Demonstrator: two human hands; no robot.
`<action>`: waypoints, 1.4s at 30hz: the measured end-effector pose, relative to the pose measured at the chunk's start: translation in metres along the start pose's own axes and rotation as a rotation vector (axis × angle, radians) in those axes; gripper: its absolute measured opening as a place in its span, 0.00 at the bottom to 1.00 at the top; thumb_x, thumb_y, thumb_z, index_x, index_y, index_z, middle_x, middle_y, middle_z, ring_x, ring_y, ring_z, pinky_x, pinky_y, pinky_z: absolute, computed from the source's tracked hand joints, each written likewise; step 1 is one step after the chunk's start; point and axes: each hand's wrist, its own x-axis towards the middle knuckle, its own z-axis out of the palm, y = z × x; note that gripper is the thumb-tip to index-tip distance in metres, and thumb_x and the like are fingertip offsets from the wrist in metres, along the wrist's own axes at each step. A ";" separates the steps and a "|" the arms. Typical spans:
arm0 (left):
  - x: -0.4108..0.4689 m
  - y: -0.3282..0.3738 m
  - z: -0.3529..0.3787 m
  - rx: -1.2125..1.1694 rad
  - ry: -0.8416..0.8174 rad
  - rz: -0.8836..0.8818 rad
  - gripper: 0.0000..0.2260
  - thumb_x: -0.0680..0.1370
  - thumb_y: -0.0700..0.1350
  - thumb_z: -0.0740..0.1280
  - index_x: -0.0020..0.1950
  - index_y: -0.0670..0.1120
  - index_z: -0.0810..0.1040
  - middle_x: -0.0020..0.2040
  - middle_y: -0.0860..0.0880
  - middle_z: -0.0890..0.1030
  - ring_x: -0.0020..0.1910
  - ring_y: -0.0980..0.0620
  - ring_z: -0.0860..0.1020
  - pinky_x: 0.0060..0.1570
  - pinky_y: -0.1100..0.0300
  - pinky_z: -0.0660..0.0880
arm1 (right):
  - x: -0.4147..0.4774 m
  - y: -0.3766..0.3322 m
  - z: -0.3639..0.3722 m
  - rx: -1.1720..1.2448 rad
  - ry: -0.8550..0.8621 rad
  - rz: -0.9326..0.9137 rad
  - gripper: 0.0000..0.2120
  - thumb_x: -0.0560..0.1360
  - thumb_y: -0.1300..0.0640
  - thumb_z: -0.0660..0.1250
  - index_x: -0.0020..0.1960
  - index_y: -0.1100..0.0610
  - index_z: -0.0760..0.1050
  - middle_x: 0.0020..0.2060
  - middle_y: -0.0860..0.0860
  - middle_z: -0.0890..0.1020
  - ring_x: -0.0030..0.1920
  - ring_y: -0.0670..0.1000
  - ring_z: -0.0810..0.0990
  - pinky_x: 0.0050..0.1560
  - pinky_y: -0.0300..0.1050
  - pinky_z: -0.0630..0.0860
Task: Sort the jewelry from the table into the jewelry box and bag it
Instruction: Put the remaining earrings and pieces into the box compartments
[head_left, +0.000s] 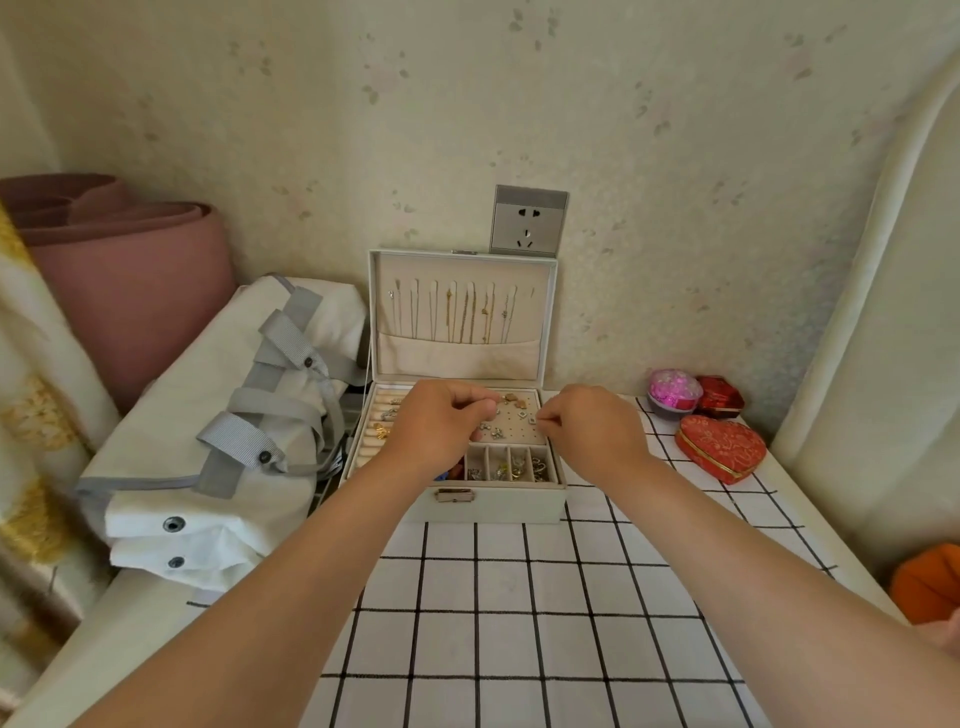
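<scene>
A white jewelry box (488, 506) stands open against the wall, several gold necklaces (467, 317) hanging in its raised lid. Its tray holds rings in rolls on the left, earrings (517, 402) on a perforated panel, and small compartments (511, 467) with mixed pieces in front. Both hands hover over the tray. My left hand (441, 428) has its fingers curled, thumb and forefinger pinched together. My right hand (592, 428) pinches at a small stud on the panel's right edge. Whether either hand holds anything is too small to tell. A white bag with grey straps (223, 431) lies left of the box.
A red heart-shaped box (722, 452), a small red box (719, 397) and a pink round case (672, 389) sit at the back right. A checked cloth (519, 623) covers the table. A rolled pink mat (130, 275) leans at the far left. A wall socket (527, 221) is behind the lid.
</scene>
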 end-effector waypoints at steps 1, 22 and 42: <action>0.000 0.000 0.001 0.012 -0.005 0.005 0.07 0.78 0.42 0.69 0.52 0.51 0.85 0.40 0.54 0.84 0.31 0.61 0.78 0.36 0.67 0.74 | 0.000 -0.001 0.001 -0.019 0.001 -0.007 0.11 0.76 0.56 0.65 0.36 0.55 0.79 0.36 0.51 0.79 0.37 0.52 0.78 0.27 0.41 0.61; -0.006 -0.002 0.014 0.028 -0.002 0.063 0.06 0.77 0.40 0.71 0.47 0.51 0.83 0.38 0.52 0.82 0.30 0.59 0.79 0.34 0.68 0.74 | 0.002 -0.007 -0.006 0.280 -0.074 0.116 0.06 0.77 0.54 0.68 0.49 0.48 0.85 0.44 0.44 0.84 0.46 0.47 0.81 0.47 0.46 0.79; -0.006 0.000 0.021 0.387 -0.089 0.190 0.11 0.79 0.50 0.67 0.61 0.56 0.80 0.54 0.58 0.83 0.54 0.59 0.78 0.55 0.59 0.75 | 0.003 0.004 -0.023 0.698 -0.048 0.138 0.06 0.75 0.56 0.74 0.42 0.45 0.84 0.40 0.43 0.85 0.35 0.37 0.79 0.42 0.40 0.76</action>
